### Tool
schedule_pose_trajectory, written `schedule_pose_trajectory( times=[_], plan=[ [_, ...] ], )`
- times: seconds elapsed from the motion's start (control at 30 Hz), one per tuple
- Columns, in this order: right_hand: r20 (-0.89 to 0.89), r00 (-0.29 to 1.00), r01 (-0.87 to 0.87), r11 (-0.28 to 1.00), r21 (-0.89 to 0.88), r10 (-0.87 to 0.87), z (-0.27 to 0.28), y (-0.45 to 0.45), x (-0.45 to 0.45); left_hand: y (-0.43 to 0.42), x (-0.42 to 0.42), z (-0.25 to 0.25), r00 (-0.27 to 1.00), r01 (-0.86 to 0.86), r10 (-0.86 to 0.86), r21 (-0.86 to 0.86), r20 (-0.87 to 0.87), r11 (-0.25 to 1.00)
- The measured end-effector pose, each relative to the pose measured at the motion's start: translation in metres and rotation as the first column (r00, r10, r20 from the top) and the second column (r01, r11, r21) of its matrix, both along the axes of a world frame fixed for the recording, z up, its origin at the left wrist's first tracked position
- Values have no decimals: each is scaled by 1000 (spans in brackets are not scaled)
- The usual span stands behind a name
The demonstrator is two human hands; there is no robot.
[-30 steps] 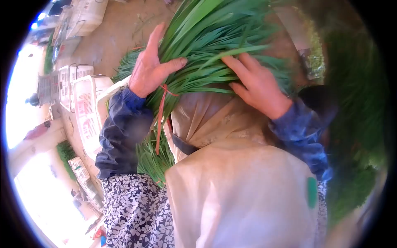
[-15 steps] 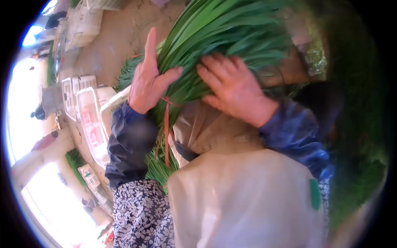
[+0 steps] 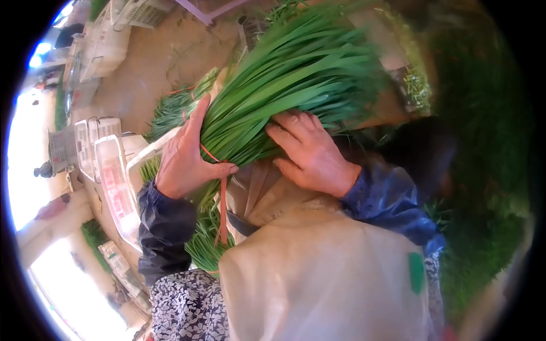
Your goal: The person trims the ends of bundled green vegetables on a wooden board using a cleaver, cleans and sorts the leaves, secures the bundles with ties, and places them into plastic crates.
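Observation:
A large bunch of garlic chives [image 3: 278,85] slants up and right across my apron, its long flat green leaves spread at the tips. My left hand [image 3: 181,162] wraps the lower end of the bunch, thumb in front and fingers behind at the left side. Beside that thumb a red tie band [image 3: 209,153] circles the bunch, and its loose tail hangs down. My right hand [image 3: 318,156] grips the leaves at the lower right side, fingers bent into them and fingertips partly hidden. The leaf tips are blurred.
More tied green bunches [image 3: 170,111] lie beyond my left hand, and others [image 3: 207,244] below it. White plastic crates [image 3: 116,182] stand at left. A purple frame [image 3: 210,14] is at the top. A dark green mass of leaves [image 3: 478,170] fills the right side.
My left hand has closed round the bunch near the band; its index finger pointed up before. Both hands and the band sit lower in view. My right hand stays against the leaves.

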State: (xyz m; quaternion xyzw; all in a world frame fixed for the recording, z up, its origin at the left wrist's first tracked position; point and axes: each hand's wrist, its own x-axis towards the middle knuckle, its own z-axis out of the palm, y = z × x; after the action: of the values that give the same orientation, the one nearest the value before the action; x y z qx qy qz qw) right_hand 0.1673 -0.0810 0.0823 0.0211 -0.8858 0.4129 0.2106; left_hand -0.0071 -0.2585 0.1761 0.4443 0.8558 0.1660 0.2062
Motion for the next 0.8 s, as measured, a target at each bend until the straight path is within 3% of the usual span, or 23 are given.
schedule_pose_trajectory(
  times=[0.07, 0.13, 0.17, 0.2, 0.27, 0.3, 0.37, 0.47, 0.6, 0.67, 0.7, 0.8],
  plan=[
    [-45, 999, -15, 996, -86, 12, -6, 5, 8, 0, 3, 1, 993, -57, 65, -85, 97, 995],
    [-13, 998, 52, 883, -467, -66, -16, 13, 19, 2, 2, 3, 991, -67, 78, -99, 112, 993],
    [28, 991, 114, 739, -664, -127, -26, 15, 20, 2, 0, 2, 992, -54, 65, -103, 106, 993],
    [178, 967, 251, 542, -802, -183, -12, 17, 22, 2, -1, 1, 994, -40, 50, -107, 97, 994],
    [175, 955, 265, 423, -867, -241, -11, 28, 18, 3, -1, 0, 991, -35, 46, -91, 126, 995],
    [181, 952, 273, 422, -864, -246, -6, 33, 15, 4, -1, 1, 989, -35, 46, -80, 142, 996],
    [330, 930, 361, 238, -902, -159, 5, 42, 9, 5, 0, 1, 986, -33, 44, -70, 162, 997],
    [301, 945, 318, 150, -936, -129, -2, 47, 2, 5, 0, 1, 989, -17, 26, -58, 147, 998],
    [334, 939, 343, 181, -922, -82, 4, 47, 5, 2, 3, 2, 996, -52, 57, -66, 75, 996],
    [451, 887, 439, 479, -760, -97, 24, 48, 18, 1, 4, 2, 993, -98, 102, -54, 63, 994],
    [425, 892, 428, 587, -687, -153, 32, 45, 25, 1, 6, 1, 996, -82, 83, -30, 42, 996],
    [165, 962, 260, 917, -302, -219, 60, 45, 46, -1, 5, 1, 995, -94, 95, -9, 24, 995]
  ],
)
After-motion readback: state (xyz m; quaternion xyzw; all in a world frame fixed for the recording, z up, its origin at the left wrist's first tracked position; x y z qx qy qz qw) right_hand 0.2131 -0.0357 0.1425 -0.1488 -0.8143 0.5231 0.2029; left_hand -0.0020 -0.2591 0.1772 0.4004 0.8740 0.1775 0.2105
